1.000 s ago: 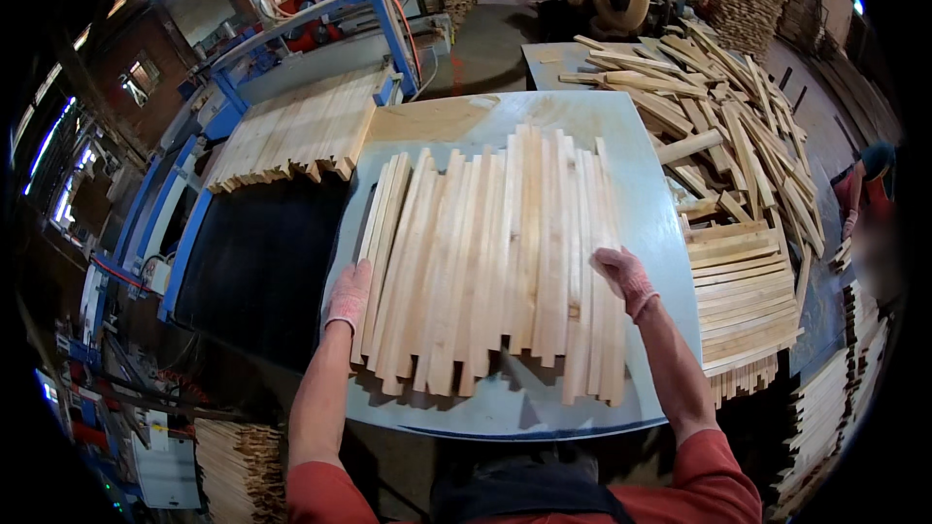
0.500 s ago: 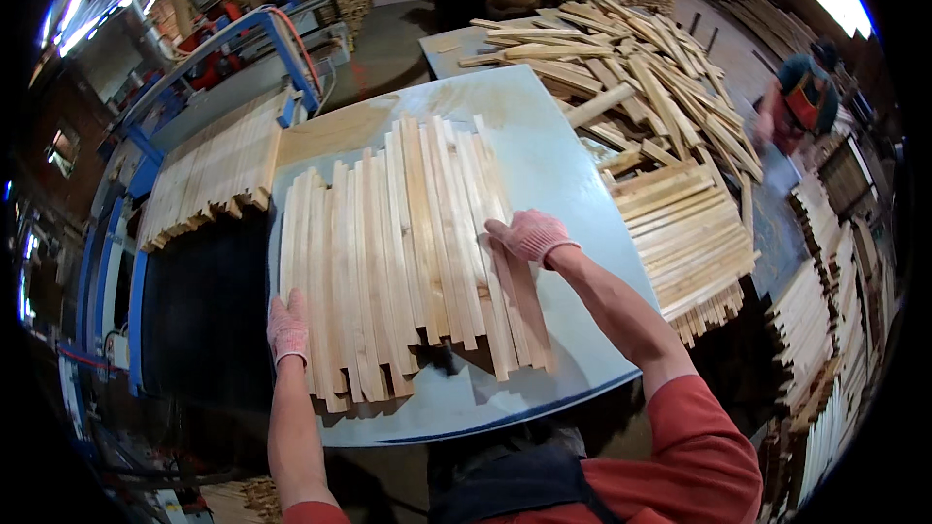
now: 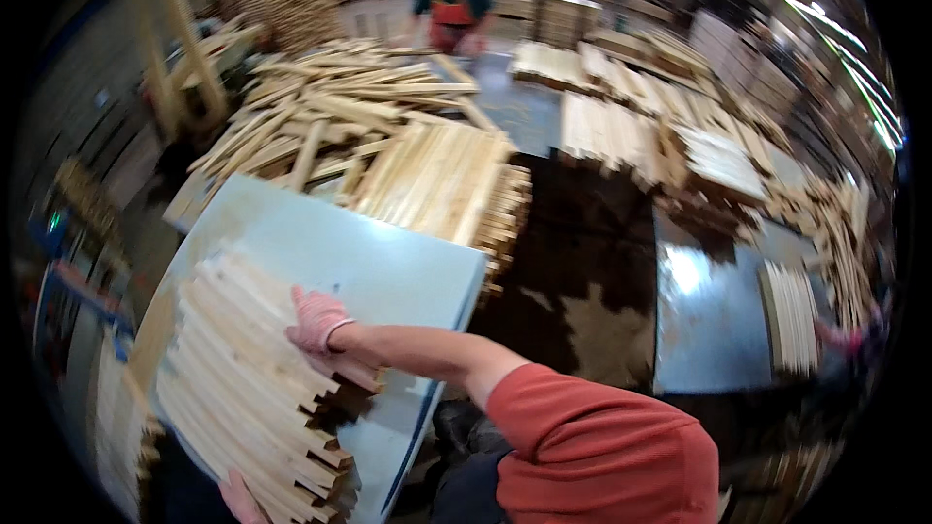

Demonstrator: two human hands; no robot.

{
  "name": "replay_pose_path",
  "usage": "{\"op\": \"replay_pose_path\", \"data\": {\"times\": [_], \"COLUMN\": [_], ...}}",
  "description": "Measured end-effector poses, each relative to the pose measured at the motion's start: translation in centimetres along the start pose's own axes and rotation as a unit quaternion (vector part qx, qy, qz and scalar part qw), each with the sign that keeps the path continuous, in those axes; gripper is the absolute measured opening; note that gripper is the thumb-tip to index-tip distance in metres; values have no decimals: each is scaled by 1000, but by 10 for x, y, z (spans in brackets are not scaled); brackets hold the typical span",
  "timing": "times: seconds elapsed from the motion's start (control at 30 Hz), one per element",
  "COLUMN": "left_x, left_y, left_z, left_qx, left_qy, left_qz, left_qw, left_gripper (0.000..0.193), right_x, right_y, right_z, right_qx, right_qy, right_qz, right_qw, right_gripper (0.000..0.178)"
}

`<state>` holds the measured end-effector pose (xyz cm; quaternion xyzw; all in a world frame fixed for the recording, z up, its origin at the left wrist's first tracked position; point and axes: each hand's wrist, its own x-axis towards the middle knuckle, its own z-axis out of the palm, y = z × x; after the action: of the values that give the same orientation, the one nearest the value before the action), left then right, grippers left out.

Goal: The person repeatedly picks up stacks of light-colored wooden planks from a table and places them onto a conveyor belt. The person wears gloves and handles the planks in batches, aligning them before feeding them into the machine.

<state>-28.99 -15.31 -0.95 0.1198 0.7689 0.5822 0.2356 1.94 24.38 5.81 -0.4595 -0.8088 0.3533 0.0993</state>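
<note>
The widest free room is the bare band of the blue tabletop (image 3: 388, 251), running along the far and right side of the wooden slats (image 3: 238, 359). A hand could pass there at table height, but the right hand (image 3: 318, 321) rests at the slats' right edge, and the right forearm (image 3: 432, 349) crosses the table's right edge, cutting that band off from the bare near corner. Beyond the table's far edge, the stacked slats (image 3: 427, 180) and a loose heap of slats (image 3: 340, 102) block the way. On the left, the slats lie close to the table's edge, leaving little room; the left hand (image 3: 240, 498) occupies their near end. Farther right, a dark floor gap (image 3: 573, 272) opens before a second blue table (image 3: 714, 325).
</note>
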Motion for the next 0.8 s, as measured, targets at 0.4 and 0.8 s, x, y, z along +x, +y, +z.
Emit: {"op": "replay_pose_path", "data": {"times": [0.4,0.8], "left_x": [71,67], "left_y": [-72,-88], "left_z": [-10,8], "left_qx": [221,79], "left_qy": [-58,24], "left_qz": [181,141], "left_qw": [957,987], "left_gripper": [52,58], "right_x": [25,18], "right_y": [28,29], "right_z": [-8,-22], "right_qx": [-30,-48], "right_qy": [126,138], "right_qz": [-12,10], "right_qw": [991,989], "right_gripper": [78,73]}}
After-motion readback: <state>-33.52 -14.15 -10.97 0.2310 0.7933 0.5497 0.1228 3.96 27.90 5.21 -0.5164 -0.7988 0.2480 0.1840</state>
